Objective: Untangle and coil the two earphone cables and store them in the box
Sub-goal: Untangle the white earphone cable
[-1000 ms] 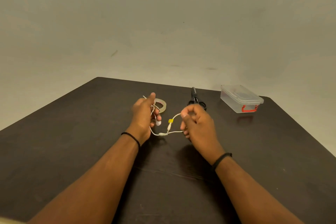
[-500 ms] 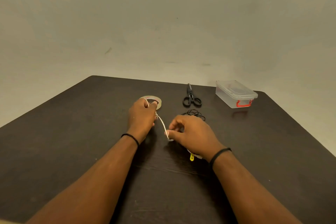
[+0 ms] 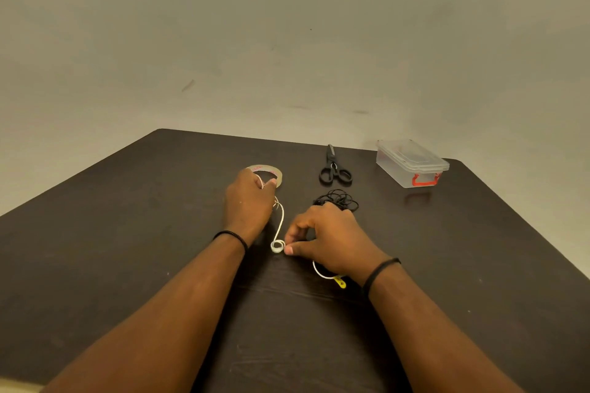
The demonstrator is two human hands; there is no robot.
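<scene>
The tape roll [image 3: 266, 173] has some red print on its inner ring, but it is too small to read. No other writing shows.

The left hand [image 3: 249, 201] sits low on the dark table [image 3: 127, 217], right by the tape roll. Its fingers are curled around one end of the white cable [image 3: 281, 223]. The cable runs from that hand down toward the person and makes a tiny loop [image 3: 277, 246] on the table.

The right hand [image 3: 329, 238] pinches the white cable just beside that loop, with thumb and first finger tips close together. The other fingers are bent. More white cable curves out from under this hand near the wrist, and it ends at a small yellow bit [image 3: 340, 282].

The black cable [image 3: 340, 199] lies in a loose bunch on the table, just past the right hand's knuckles.

Black scissors [image 3: 333, 169] lie farther back. The clear box [image 3: 412, 163] with a red clip stands at the far right corner, lid on, well apart from both cables.

Each wrist has a thin black band.
</scene>
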